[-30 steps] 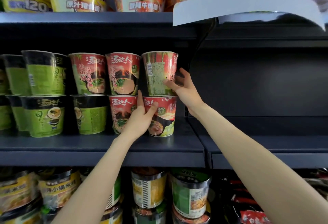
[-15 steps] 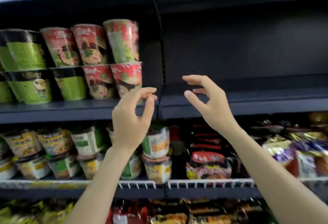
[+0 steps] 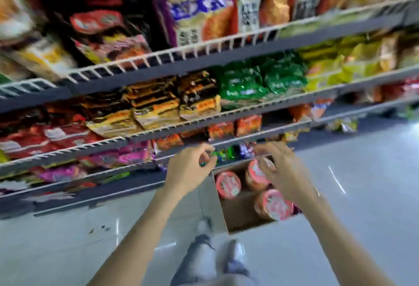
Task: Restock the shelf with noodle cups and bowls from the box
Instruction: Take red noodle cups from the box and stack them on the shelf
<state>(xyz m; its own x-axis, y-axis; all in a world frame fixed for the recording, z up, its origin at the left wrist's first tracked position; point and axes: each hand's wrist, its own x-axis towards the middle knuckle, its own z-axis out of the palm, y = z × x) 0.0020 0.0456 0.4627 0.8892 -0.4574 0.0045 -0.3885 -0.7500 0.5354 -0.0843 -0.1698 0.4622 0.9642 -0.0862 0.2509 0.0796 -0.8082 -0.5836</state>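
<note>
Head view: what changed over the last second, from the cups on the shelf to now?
Both hands let go of the stacked red cups and came down with the view: the left hand and right hand now reach, empty, over the cardboard box on the floor, above the red-lidded cups inside. Nothing is gripped yet.
</note>
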